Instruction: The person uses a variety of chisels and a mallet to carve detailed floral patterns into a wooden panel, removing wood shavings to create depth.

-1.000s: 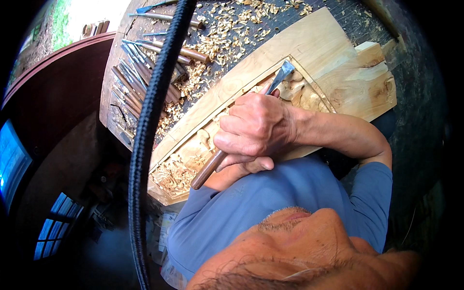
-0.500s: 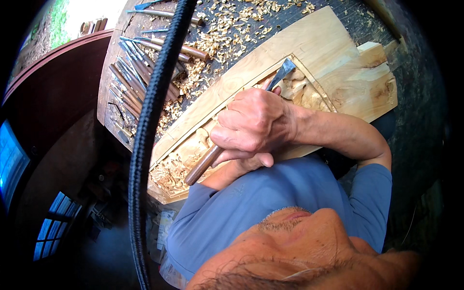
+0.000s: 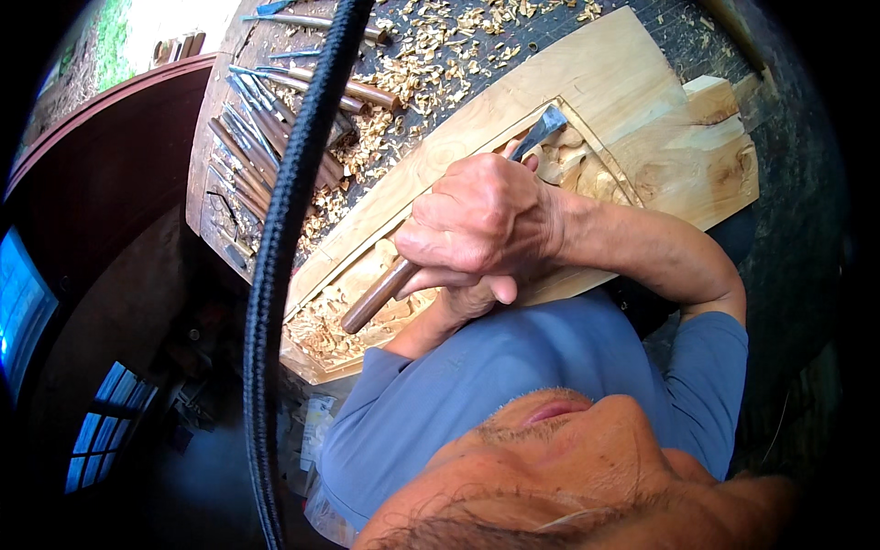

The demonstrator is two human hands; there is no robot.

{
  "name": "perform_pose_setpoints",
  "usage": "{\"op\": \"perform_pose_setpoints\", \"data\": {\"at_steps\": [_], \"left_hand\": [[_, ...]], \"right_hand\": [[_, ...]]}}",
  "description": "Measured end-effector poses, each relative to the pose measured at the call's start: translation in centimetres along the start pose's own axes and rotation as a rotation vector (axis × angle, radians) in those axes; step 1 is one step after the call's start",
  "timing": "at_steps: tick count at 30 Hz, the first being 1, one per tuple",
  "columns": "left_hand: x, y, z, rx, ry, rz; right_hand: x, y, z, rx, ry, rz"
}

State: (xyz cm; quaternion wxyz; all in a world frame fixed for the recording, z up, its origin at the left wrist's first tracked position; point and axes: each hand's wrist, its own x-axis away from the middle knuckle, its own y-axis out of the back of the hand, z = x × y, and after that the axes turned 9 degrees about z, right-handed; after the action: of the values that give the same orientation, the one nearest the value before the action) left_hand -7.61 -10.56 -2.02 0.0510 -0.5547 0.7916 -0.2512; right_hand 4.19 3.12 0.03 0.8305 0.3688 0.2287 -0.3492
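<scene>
My right hand (image 3: pixel 478 215) is wrapped from above round the brown wooden handle of a carving chisel (image 3: pixel 378 298). Its broad steel blade (image 3: pixel 539 133) points up and right, its tip over the carved recess near the upper corner of the border. Beneath my right hand and wrist lies my left hand (image 3: pixel 466 298); its thumb sticks out, but its other fingers are mostly hidden. Fingertips show beside the blade, though whose hand they belong to is unclear. The pale wooden board (image 3: pixel 587 78) slants across in front of my blue shirt, with carved relief (image 3: pixel 335 325) inside a straight-edged border.
Several chisels with brown handles (image 3: pixel 243 151) lie in a bunch at the upper left of the dark bench. Curled wood shavings (image 3: pixel 440 55) are strewn beyond the board. A thick black braided cable (image 3: pixel 293 211) crosses the view, blocking part of the tools.
The chisel has turned a little: its handle end sits slightly higher and further left, and its blade slightly higher and right. My hands have shifted slightly with it. The grip looks the same.
</scene>
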Motion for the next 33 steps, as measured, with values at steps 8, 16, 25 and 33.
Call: {"op": "perform_pose_setpoints", "data": {"at_steps": [8,16,25,33], "left_hand": [[0.0,0.6,-0.5,-0.016,0.002,-0.002],[0.0,0.9,-1.2,-0.01,0.015,0.012],[-0.7,0.2,-0.8,-0.016,-0.009,0.009],[-2.5,0.6,-0.1,-0.04,-0.019,0.018]], "right_hand": [[0.0,0.3,-0.5,0.021,-0.005,-0.006],[-0.1,0.7,-0.7,0.06,-0.007,-0.027],[0.1,0.4,-0.9,0.217,0.055,-0.034],[0.5,0.5,1.6,0.069,0.066,-0.089]]}}
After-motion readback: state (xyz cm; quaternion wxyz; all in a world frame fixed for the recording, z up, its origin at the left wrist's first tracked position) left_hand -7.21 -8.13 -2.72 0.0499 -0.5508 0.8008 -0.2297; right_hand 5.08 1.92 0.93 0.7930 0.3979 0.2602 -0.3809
